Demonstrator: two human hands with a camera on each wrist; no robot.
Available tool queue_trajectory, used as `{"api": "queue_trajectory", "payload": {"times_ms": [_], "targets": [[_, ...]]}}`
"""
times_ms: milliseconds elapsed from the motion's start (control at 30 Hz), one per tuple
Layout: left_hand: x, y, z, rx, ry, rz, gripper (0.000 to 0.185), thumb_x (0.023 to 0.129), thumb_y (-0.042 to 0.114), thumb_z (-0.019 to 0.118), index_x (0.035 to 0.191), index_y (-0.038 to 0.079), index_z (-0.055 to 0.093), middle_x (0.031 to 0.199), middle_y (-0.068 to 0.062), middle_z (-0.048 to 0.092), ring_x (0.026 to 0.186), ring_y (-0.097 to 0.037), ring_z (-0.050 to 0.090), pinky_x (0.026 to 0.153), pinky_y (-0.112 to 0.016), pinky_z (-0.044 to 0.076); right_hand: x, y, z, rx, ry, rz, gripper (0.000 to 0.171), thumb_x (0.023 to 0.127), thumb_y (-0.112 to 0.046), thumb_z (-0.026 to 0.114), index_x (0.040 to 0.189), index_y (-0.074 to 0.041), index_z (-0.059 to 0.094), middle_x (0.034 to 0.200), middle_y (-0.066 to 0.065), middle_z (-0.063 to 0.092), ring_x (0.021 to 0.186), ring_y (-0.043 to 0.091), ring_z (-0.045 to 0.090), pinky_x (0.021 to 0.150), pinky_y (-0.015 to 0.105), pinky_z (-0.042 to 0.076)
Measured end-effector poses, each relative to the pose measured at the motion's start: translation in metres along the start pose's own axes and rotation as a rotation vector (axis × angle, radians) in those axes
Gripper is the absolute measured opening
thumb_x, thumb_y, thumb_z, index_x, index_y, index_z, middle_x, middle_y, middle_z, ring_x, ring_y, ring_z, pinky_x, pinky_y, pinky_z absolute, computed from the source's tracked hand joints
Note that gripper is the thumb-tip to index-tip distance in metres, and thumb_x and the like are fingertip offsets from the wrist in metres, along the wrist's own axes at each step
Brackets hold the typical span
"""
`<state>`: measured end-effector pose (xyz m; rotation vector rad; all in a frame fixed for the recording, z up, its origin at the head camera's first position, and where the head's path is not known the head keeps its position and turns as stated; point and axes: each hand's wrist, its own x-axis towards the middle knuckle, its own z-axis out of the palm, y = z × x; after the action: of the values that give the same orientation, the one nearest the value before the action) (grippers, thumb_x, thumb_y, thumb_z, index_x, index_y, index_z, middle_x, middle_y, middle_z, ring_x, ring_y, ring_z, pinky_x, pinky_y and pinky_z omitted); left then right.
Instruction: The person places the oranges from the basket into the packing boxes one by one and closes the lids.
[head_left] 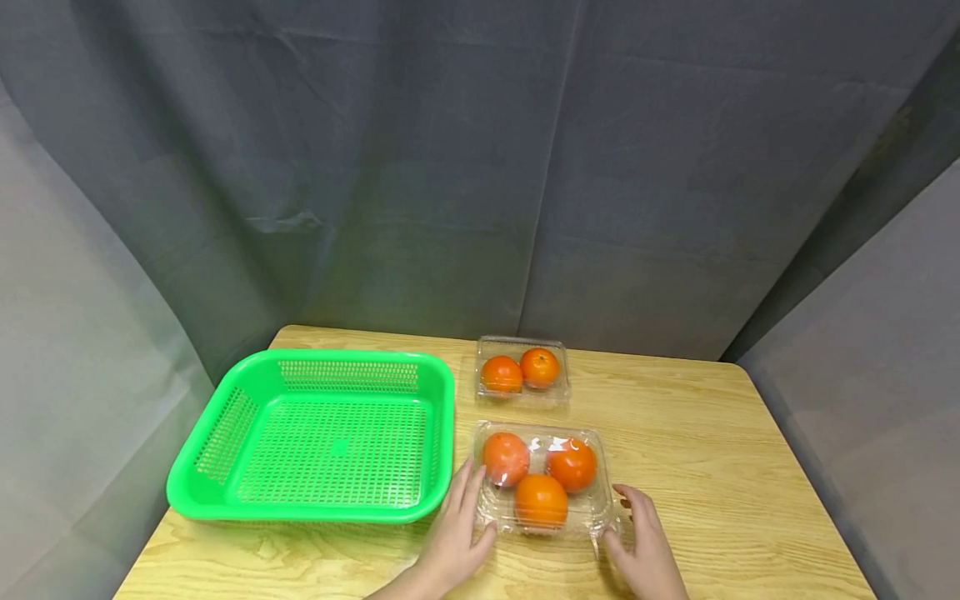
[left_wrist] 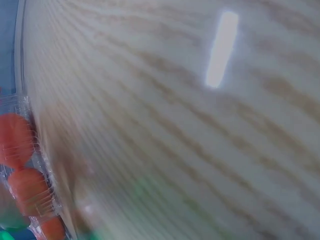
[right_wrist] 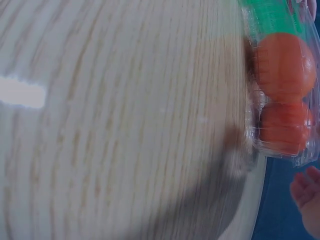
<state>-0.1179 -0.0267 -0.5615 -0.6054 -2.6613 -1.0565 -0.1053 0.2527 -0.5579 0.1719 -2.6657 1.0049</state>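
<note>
A clear plastic clamshell box (head_left: 487,508) with three oranges (head_left: 541,502) in it sits near the front of the table, its lid lying over the fruit. My left hand (head_left: 453,533) is along the box's left side, fingers extended, fingertips right at its edge. On the opposite side, my right hand (head_left: 647,542) has its fingers and thumb spread around the front right corner. The right wrist view has the fingers (right_wrist: 302,187) just off the end of the box, grasping nothing. Through the clear wall, oranges (left_wrist: 30,187) show in the left wrist view.
A green plastic basket (head_left: 442,400) stands on the left of the wooden table (head_left: 697,467), its rim close to my left hand. Behind the box is a smaller clear box (head_left: 487,346) with two oranges. Grey cloth (head_left: 450,167) hangs behind the table.
</note>
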Motion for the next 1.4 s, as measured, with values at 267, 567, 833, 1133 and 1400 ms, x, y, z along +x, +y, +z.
{"api": "queue_trajectory", "payload": {"times_ms": [267, 567, 833, 1133, 1400], "targets": [[0.009, 0.002, 0.0, 0.2, 0.028, 0.148, 0.067, 0.079, 0.029, 0.062, 0.136, 0.005, 0.037, 0.146, -0.015, 0.026, 0.131, -0.034, 0.028, 0.101, -0.047, 0.033, 0.003, 0.001, 0.004, 0.022, 0.015, -0.182, 0.066, 0.064, 0.0, 0.075, 0.126, -0.005, 0.05, 0.132, 0.015, 0.041, 0.116, 0.035, 0.041, 0.085, 0.061, 0.04], [0.014, 0.004, 0.001, 0.32, 0.046, 0.237, 0.053, 0.077, 0.032, 0.062, 0.124, 0.009, 0.051, 0.137, -0.013, 0.039, 0.128, -0.034, 0.032, 0.097, -0.047, 0.038, 0.004, -0.005, 0.006, -0.009, 0.028, -0.25, 0.061, 0.068, -0.009, 0.079, 0.123, -0.006, 0.054, 0.135, 0.017, 0.04, 0.116, 0.034, 0.043, 0.082, 0.054, 0.044], [0.017, 0.005, 0.0, 0.334, 0.031, 0.224, 0.054, 0.077, 0.032, 0.061, 0.124, 0.009, 0.051, 0.137, -0.014, 0.039, 0.128, -0.034, 0.032, 0.097, -0.047, 0.038, 0.006, -0.005, 0.005, -0.012, 0.025, -0.25, 0.06, 0.069, -0.01, 0.078, 0.124, -0.008, 0.055, 0.136, 0.014, 0.039, 0.117, 0.034, 0.043, 0.083, 0.053, 0.043], [0.026, 0.004, -0.001, 0.36, 0.014, 0.214, 0.05, 0.08, 0.032, 0.059, 0.123, 0.007, 0.052, 0.136, -0.017, 0.039, 0.127, -0.038, 0.032, 0.098, -0.048, 0.036, 0.017, -0.002, 0.009, 0.026, 0.004, -0.232, 0.06, 0.07, -0.011, 0.077, 0.125, -0.008, 0.053, 0.138, 0.015, 0.038, 0.118, 0.037, 0.043, 0.084, 0.058, 0.041], [0.037, 0.006, 0.002, 0.393, -0.035, 0.15, 0.049, 0.083, 0.03, 0.055, 0.126, 0.006, 0.049, 0.14, -0.019, 0.034, 0.13, -0.041, 0.028, 0.099, -0.049, 0.035, 0.031, 0.001, 0.012, 0.051, -0.009, -0.246, 0.059, 0.07, -0.009, 0.077, 0.123, -0.004, 0.053, 0.136, 0.02, 0.037, 0.118, 0.042, 0.04, 0.086, 0.061, 0.038]]}}
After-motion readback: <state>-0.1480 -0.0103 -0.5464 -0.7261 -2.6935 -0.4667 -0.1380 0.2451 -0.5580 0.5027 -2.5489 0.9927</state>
